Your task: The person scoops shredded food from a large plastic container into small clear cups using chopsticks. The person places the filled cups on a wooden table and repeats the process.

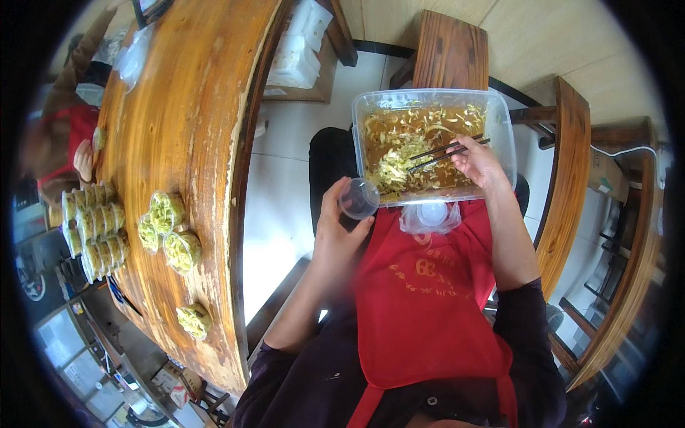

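Note:
My left hand (342, 227) holds an empty clear plastic cup (359, 198) at the near left corner of a big clear plastic tub (503, 144). Brownish liquid and shredded pale vegetable (398, 163) fill part of the tub. Black chopsticks (447, 152) are gripped by my right hand (473, 160), their tips in the vegetable heap. Below the tub's near rim, a plastic bag with a stack of clear cups (431, 214) lies against my red apron. Several filled cups (182, 251) stand on the wooden table to the left, one of them (193, 321) apart from the others.
Stacked filled containers (96, 230) stand at the table's (198, 107) far edge, where a co-worker's hand (83, 159) rests. A clear plastic bag (134, 56) lies farther up. Wooden benches (567, 192) flank the right, another (451, 51) stands beyond the tub, and white foam boxes (299, 48) sit beneath the table.

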The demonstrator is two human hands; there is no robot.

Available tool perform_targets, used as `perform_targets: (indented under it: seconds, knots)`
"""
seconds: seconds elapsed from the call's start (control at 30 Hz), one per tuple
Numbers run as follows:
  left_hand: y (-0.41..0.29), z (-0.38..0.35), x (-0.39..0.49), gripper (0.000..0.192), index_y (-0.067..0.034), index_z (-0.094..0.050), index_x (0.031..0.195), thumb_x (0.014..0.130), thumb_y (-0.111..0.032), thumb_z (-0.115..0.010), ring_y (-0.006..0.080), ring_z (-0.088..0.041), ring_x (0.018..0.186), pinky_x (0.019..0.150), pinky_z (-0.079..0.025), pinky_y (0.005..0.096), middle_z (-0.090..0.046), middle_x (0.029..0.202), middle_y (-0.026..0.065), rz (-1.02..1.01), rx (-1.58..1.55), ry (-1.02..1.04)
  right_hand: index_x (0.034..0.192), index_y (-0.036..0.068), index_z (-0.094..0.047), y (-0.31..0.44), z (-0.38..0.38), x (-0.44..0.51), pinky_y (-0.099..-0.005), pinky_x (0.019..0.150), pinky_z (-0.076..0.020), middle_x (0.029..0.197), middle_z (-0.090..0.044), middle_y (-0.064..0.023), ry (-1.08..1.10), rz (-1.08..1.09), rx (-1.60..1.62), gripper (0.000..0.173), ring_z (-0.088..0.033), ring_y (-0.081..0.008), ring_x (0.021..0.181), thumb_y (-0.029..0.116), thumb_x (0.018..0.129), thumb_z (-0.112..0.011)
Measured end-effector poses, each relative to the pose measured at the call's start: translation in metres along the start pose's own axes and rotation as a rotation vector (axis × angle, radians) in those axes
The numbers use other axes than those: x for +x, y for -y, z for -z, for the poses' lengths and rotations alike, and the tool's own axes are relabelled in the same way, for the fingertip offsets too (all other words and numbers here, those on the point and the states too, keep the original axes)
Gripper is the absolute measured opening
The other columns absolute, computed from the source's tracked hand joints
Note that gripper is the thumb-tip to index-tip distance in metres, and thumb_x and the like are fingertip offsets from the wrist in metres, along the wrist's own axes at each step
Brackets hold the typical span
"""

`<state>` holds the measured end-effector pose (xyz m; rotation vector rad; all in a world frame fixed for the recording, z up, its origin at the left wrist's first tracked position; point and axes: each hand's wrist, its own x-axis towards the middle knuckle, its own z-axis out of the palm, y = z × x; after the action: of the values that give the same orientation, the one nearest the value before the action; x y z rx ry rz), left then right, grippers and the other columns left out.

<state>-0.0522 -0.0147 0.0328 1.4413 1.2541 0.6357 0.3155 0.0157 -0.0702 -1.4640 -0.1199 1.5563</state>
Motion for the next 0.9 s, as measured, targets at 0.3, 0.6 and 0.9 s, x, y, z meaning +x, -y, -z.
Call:
perform_targets:
  seconds: [0.3, 0.6, 0.9]
  knots:
    - [0.002, -0.036, 0.053, 0.093, 0.003, -0.033, 0.158, 0.083, -0.01, -0.086, 0.0342, -0.057, 0.137, 0.113, -0.048, 0.0403, -0.055, 0.148, 0.0253, -0.28, 0.234, -0.035, 0.109, 0.001, -0.064, 0.085, -0.034, -0.09, -0.0258, 0.054, -0.0527, 0.088, -0.072, -0.0148, -0.024, 0.377, -0.163, 0.022, -0.064, -0.0148, 0.06, 0.022, 0.108, -0.06]
    - [-0.004, -0.057, 0.058, 0.097, 0.003, -0.031, 0.158, 0.081, -0.01, -0.089, 0.0343, -0.058, 0.136, 0.113, -0.048, 0.0399, -0.055, 0.147, 0.0247, -0.304, 0.094, -0.039, 0.103, -0.003, -0.068, 0.073, -0.109, -0.174, -0.0261, 0.059, -0.0574, 0.087, -0.075, -0.0125, 0.03, 0.681, -0.587, 0.025, -0.072, -0.0138, 0.066, 0.018, 0.11, -0.059]
    - [0.013, -0.061, 0.056, 0.095, 0.004, -0.032, 0.158, 0.082, -0.004, -0.088, 0.0326, -0.056, 0.138, 0.115, -0.047, 0.0384, -0.055, 0.149, 0.0237, -0.251, -0.14, -0.055, 0.106, -0.006, -0.072, 0.07, -0.123, -0.216, -0.0243, 0.061, -0.058, 0.088, -0.076, -0.0111, 0.124, 0.947, -0.813, 0.022, -0.072, -0.0125, 0.067, 0.009, 0.109, -0.055]
